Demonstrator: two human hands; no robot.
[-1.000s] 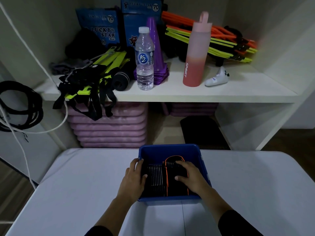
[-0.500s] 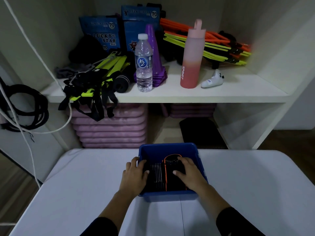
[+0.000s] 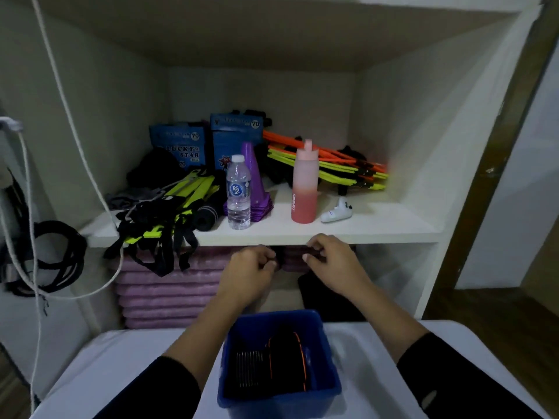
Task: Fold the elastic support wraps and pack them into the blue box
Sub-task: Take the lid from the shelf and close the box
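Both hands (image 3: 290, 263) up by shelf edge (image 3: 272, 237), fingers curled on small dark thing, can't tell what. Wraps (image 3: 272, 365) in blue box (image 3: 279, 397) look soft, light; grab folded edges.

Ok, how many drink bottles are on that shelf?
2. The clear water bottle stands near the shelf's front edge beside the purple cones; the pink sport bottle stands to its right. Others may be hidden behind.

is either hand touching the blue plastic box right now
Apart. The head view shows the left hand and right hand raised well above the blue plastic box.
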